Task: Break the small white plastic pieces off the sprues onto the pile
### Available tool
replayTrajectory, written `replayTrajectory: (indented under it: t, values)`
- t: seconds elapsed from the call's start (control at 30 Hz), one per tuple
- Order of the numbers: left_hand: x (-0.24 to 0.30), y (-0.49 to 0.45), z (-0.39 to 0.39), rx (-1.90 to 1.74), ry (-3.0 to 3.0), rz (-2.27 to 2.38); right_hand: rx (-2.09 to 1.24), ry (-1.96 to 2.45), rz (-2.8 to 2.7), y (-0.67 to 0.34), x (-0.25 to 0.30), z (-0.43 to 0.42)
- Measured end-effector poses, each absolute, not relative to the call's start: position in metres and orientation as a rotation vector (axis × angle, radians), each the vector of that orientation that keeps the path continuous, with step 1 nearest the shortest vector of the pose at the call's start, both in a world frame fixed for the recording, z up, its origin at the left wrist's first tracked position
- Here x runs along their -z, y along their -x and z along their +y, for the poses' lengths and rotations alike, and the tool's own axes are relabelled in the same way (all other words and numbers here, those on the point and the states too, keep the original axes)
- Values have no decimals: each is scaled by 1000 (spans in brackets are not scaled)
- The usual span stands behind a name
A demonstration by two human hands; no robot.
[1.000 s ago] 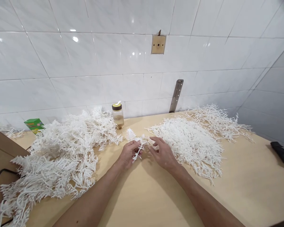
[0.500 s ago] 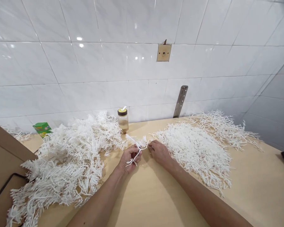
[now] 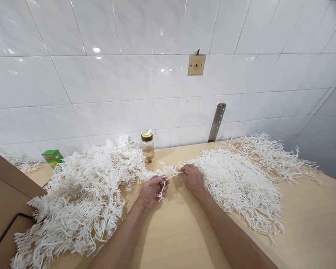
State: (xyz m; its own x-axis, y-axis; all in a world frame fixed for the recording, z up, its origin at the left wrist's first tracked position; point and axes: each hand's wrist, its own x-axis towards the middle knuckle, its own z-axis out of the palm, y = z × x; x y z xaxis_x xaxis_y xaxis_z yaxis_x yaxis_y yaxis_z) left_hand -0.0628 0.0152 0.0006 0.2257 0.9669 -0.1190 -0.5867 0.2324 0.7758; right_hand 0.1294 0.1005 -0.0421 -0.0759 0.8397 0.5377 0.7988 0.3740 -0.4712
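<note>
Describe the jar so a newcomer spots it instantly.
From the tiled wall, drop to the back edge of the table. There, by the far right end of the left white pile, stands a jar holding brownish liquid. Its dark-rimmed yellow lid sets it apart from that pile.

At far left, a carton (image 3: 9,201) is cut off by the frame's edge. Mid-left, a white pile (image 3: 84,194) hides the base of a green box (image 3: 52,155). Both forearms (image 3: 121,239) run off the bottom.

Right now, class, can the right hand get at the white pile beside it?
Probably yes: the right hand is beside the white pile with nothing between, though it seems to pinch a white sprig.
</note>
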Motion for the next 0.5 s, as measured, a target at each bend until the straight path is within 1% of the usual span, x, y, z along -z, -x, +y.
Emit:
replayTrajectory:
  t: [0.1, 0.3, 0.5]
  values:
    - [7, 56, 18, -1188, -829, 905, -30, 1364, -1808, -130, 45, 102]
    - [24, 47, 22, -1433, -842, 964, 2, 1211, -1913, -115, 54, 101]
    - [20, 56, 24, -1366, -915, 1132, 0, 1102, -1998, -117, 51, 102]
